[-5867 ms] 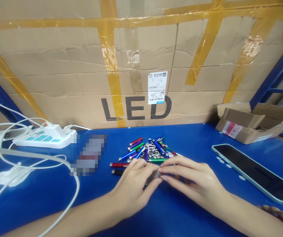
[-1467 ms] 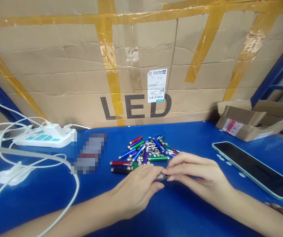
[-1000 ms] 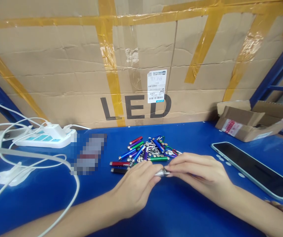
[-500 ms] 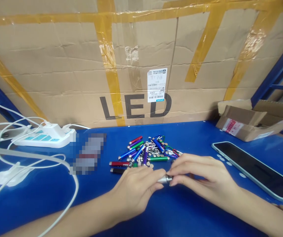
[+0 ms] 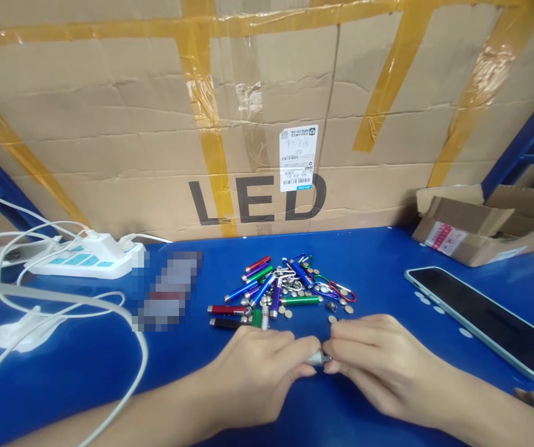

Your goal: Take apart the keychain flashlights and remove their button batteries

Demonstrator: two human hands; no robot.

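My left hand (image 5: 260, 372) is wrapped round a small silver penlight (image 5: 314, 358), with only one end showing past the fingertips. At that end my right hand (image 5: 381, 360) pinches with thumb and fingers, where a small dark metal bit shows; its exact kind is hidden. Just beyond the hands lies a pile of penlights in several colours, among them a red one (image 5: 226, 310), a green one (image 5: 299, 300) and a black one (image 5: 225, 323). Button cells (image 5: 349, 309) and carabiner clips (image 5: 342, 290) are scattered through it.
To the right a phone (image 5: 481, 316) lies on the blue table (image 5: 369, 261), with an open cardboard box (image 5: 462, 242) behind it. At left are a white power strip (image 5: 85, 264) and looping cables (image 5: 143, 347). A large taped carton (image 5: 155, 143) closes off the back.
Both hands have come slightly lower and nearer, keeping the silver penlight between them. My right hand's fingers have curled in more, uncovering button cells and a red clip behind.
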